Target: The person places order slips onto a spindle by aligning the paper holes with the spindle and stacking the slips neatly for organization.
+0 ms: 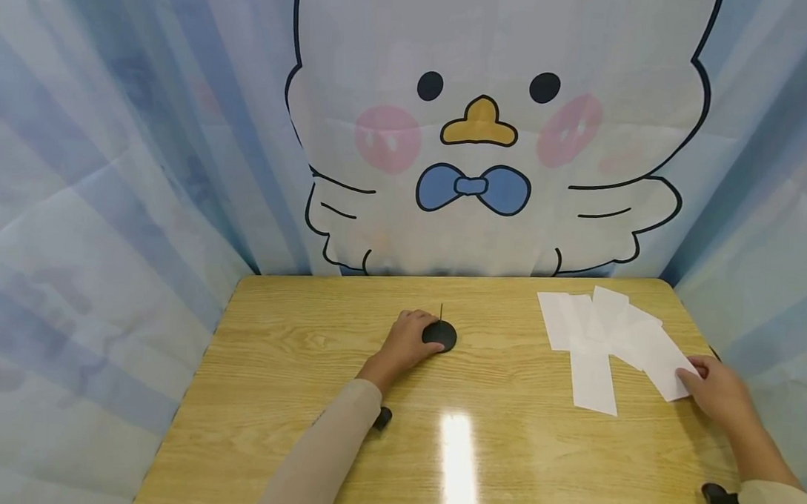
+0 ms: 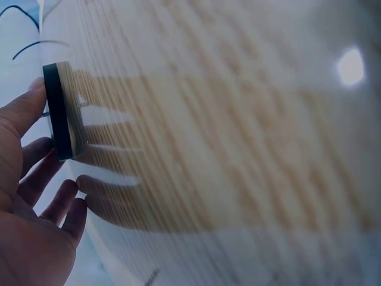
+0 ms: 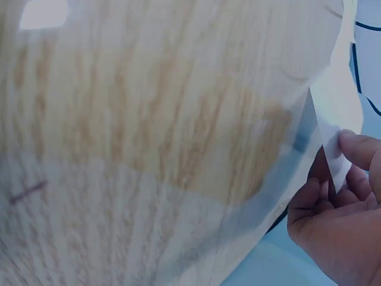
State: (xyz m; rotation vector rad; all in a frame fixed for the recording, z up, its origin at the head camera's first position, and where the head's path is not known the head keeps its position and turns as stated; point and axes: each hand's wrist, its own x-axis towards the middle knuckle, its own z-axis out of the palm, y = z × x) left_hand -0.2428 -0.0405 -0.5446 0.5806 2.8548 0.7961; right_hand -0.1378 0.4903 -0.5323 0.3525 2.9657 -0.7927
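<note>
A paper spike (image 1: 447, 339), a round black base with a thin upright rod, stands on the table left of the white slips. My left hand (image 1: 402, 345) grips its base from the left. In the left wrist view, the thumb and fingers of the left hand (image 2: 27, 232) hold the dark base (image 2: 53, 110) by its edge. Several white paper slips (image 1: 589, 381) lie overlapped in a fan at the right. My right hand (image 1: 722, 393) pinches the corner of the rightmost slip (image 1: 663, 365). In the right wrist view, the thumb presses on top of the slip (image 3: 333, 116), with fingers underneath.
The wooden table (image 1: 293, 367) carries a bright light reflection near its front. A curtain (image 1: 470, 243) with a cartoon bird hangs behind the far edge, and more curtain hangs at both sides. Black pieces (image 1: 722, 502) show at both wrists.
</note>
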